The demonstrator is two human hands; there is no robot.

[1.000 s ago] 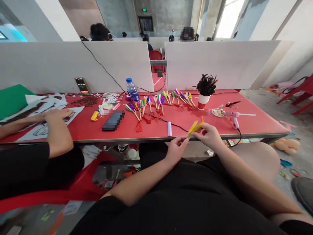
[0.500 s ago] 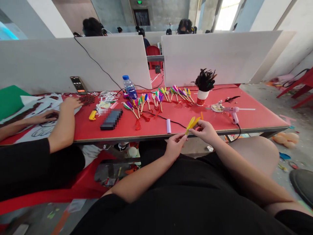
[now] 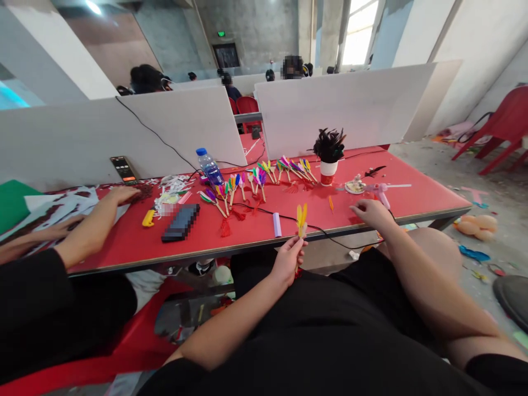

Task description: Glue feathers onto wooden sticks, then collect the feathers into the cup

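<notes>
The left hand [image 3: 289,258] pinches a stick topped with yellow feathers [image 3: 302,215], upright at the near edge of the red table [image 3: 412,192]. The right hand [image 3: 368,211] rests on the table at about 2 o'clock from the feathers, fingers loosely curled and holding nothing I can make out, near the glue gun [image 3: 380,192] at its 1 o'clock. An orange feather [image 3: 330,204] lies loose at the hand's 9 o'clock. A black cord [image 3: 325,232] runs between the two hands; a reaching sleeve or wrist could snag it and drag the hot gun. A loose pinch could let the feathers tilt or drop
</notes>
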